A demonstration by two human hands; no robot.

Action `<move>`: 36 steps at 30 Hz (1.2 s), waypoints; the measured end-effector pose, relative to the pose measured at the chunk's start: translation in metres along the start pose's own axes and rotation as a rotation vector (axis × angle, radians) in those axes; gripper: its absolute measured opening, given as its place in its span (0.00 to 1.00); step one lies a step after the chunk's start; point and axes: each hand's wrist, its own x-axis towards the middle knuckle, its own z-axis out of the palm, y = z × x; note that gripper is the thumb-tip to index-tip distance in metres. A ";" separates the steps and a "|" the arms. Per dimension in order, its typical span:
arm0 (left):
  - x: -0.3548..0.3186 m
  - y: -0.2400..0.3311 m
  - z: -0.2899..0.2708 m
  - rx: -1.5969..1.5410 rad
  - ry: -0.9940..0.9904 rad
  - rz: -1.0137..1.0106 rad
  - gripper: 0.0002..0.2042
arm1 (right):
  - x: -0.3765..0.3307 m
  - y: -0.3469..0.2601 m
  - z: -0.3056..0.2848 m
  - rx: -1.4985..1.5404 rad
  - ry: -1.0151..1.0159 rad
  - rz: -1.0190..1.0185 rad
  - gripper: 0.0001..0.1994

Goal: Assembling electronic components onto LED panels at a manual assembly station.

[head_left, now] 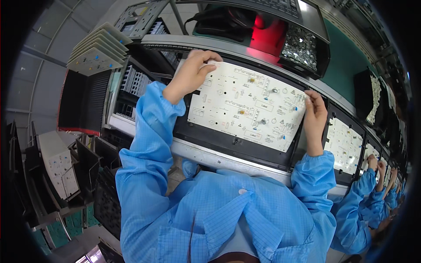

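A white printed circuit board (245,101) lies in a black carrier tray (204,133) in front of me. Small blue, silver and yellowish parts stand on its printed face. My left hand (190,73) pinches the board's far left corner between thumb and bent fingers. At the far right corner, the thumb and fingers of my right hand (315,115) close on the board's edge. Both forearms are in blue sleeves.
Beyond the rail (210,44) stand a bin of small metallic parts (300,48), a red-lit area and a keyboard (278,6). Several boards stack in a rack (96,55) at the left. Another tray with a board (344,142) and co-workers' hands (372,162) are on the right.
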 end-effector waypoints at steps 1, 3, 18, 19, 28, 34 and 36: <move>0.000 -0.001 0.002 -0.010 -0.008 0.006 0.12 | -0.002 -0.004 0.001 -0.238 0.034 -0.089 0.10; 0.000 -0.003 0.008 0.193 0.098 0.182 0.13 | 0.000 0.000 0.000 -0.417 0.034 -0.235 0.09; 0.006 -0.014 0.025 0.138 -0.030 0.068 0.12 | 0.005 0.007 0.001 -0.367 0.057 -0.144 0.09; 0.005 -0.016 0.027 0.198 -0.023 0.082 0.12 | 0.004 0.009 0.002 -0.370 0.064 -0.142 0.09; -0.002 -0.018 0.032 0.392 -0.033 0.073 0.20 | -0.009 0.012 -0.008 -0.524 0.095 -0.235 0.11; -0.037 0.051 0.031 0.408 -0.199 0.222 0.24 | -0.051 -0.017 -0.053 -0.460 -0.190 -0.105 0.11; -0.048 0.078 0.046 0.446 -0.320 0.215 0.25 | -0.068 -0.015 -0.049 -0.470 -0.251 -0.072 0.12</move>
